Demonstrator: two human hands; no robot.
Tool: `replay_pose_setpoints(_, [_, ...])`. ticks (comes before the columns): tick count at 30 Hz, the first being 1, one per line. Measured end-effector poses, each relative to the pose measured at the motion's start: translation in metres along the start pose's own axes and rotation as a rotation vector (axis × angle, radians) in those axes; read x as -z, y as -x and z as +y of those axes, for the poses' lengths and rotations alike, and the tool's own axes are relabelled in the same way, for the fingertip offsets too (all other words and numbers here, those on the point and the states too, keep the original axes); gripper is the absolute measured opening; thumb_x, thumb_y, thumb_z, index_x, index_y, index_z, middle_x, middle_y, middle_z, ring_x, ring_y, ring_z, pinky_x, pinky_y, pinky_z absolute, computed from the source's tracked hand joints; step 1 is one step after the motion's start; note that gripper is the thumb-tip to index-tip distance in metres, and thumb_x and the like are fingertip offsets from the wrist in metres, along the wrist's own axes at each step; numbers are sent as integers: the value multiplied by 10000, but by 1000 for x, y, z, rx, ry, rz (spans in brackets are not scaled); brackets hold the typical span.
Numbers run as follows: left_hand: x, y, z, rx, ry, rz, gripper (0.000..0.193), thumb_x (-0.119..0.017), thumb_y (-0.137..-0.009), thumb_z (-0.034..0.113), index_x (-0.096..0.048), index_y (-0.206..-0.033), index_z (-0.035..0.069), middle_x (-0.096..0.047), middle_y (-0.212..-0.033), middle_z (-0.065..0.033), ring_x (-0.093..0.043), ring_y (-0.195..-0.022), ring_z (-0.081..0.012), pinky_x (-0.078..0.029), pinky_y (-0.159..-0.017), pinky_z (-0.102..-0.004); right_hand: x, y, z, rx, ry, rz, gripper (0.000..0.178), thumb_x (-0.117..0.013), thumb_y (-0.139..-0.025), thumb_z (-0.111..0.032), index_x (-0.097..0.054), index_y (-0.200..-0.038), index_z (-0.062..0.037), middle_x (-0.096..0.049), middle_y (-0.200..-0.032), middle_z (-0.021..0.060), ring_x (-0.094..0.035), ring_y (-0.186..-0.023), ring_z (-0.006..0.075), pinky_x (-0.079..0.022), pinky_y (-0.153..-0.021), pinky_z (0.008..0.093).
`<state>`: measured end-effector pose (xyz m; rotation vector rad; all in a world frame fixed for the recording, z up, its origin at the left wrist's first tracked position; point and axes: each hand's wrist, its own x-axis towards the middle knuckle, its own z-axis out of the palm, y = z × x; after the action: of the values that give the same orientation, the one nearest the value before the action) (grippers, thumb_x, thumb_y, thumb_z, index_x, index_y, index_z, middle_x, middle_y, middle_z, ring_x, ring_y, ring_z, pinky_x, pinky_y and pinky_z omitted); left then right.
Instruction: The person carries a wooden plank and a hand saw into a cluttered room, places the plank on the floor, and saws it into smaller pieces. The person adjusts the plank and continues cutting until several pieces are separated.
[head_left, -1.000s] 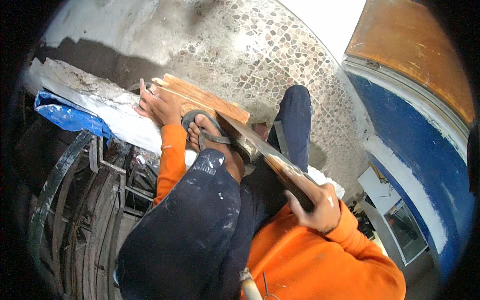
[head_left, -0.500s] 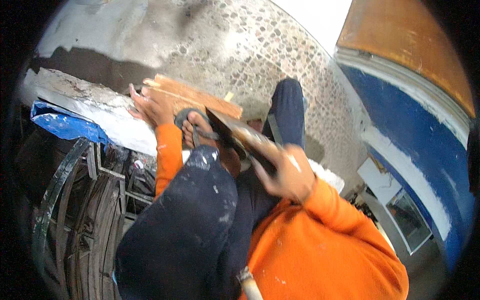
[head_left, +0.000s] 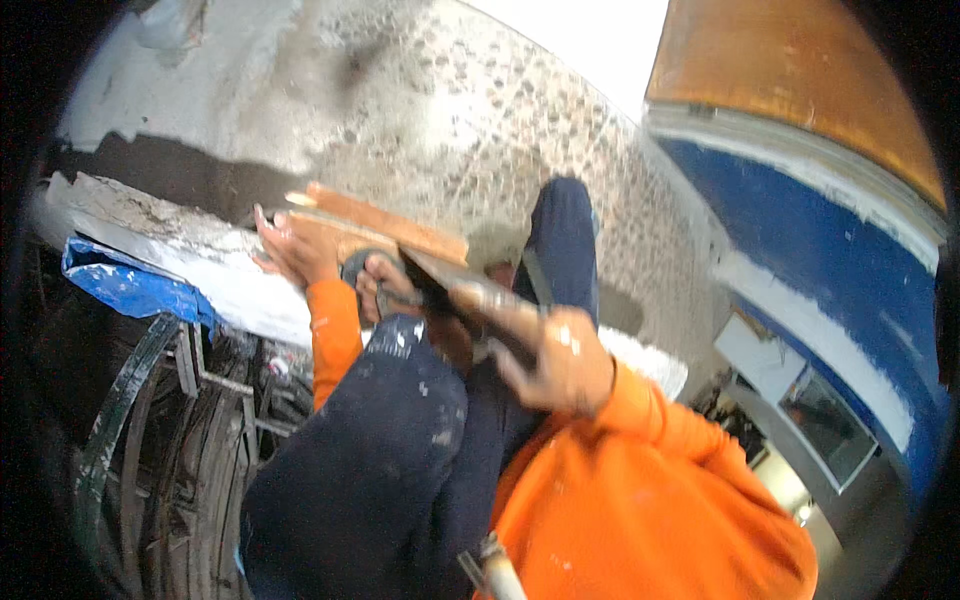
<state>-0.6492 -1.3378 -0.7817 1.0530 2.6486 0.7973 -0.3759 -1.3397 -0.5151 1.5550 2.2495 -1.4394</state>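
Note:
A reddish-brown wooden board [head_left: 390, 222] lies across the ledge, a paler wooden strip along its near side. My left hand [head_left: 295, 247] rests on the left end of the wood, fingers apart and stretched. Beside it, my sandalled foot [head_left: 380, 285] is against the wood. Closed around the handle of a handsaw, my right hand [head_left: 565, 360] is at the centre right, smeared by motion. The saw's dark blade [head_left: 432, 282] slants up and left to the board's near edge, near its right part; its contact with the wood is blurred.
Below the white-painted ledge [head_left: 240, 290] at left are a blue sheet [head_left: 135, 280] and stacked metal frames [head_left: 190, 460]. Pebbled floor [head_left: 490, 110] extends beyond the board. A blue wall [head_left: 800, 220] curves along the right. My bent knees flank the saw.
The view has shifted slightly, so board and foot appear lower and farther left. My right hand and the saw also appear a little lower and left. My left hand stays on the wood.

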Motion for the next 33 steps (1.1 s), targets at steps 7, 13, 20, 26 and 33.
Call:
replay_pose_setpoints(7, [9, -4, -4, -25, -78, 85, 480, -282, -1037, 352, -433, -1409, 89, -669, -1175, -153, -559, -1213, -336, -60, -1157, -559, 58, 57, -19, -126, -21, -100, 540, -684, -791, -140, -574, -1316, -72, -685, -1046, 221, -684, -850, 390, -570, -735, 437])
replay_pose_setpoints(13, [-7, -10, 1, 7, -56, 53, 472, -298, -1043, 343, -447, -1393, 65, -593, -1306, -176, -540, -1240, -326, -74, -1173, -543, 19, 3, -6, -35, -18, -54, 601, -665, -794, -158, -529, -1377, -102, -690, -1065, 210, -684, -849, 383, -563, -755, 440])
replay_pose_setpoints(20, [14, -3, -2, -25, -60, 55, 475, -305, -1039, 337, -453, -1382, 44, -603, -1279, -193, -542, -1234, -338, -80, -1162, -561, 61, 43, -18, -134, -56, -109, 527, -648, -810, -148, -570, -1329, -90, -697, -915, 222, -683, -759, 390, -565, -705, 448])
replay_pose_setpoints(26, [6, -9, 14, 9, -61, 43, 474, -293, -1048, 351, -467, -1371, 51, -609, -1263, -175, -543, -1233, -307, -90, -1175, -540, 6, 2, 22, -80, 26, -51, 532, -652, -813, -179, -572, -1334, -106, -684, -815, 219, -653, -665, 407, -551, -674, 476])
replay_pose_setpoints(33, [4, -5, -15, -51, -128, 153, 428, -348, -1018, 355, -572, -1292, 114, -681, -1149, -130, -584, -1151, -311, -111, -1164, -533, 28, 20, 46, -183, -336, 125, 426, -664, -838, -98, -603, -1239, 33, -679, -1155, 223, -679, -1066, 324, -503, -934, 349])
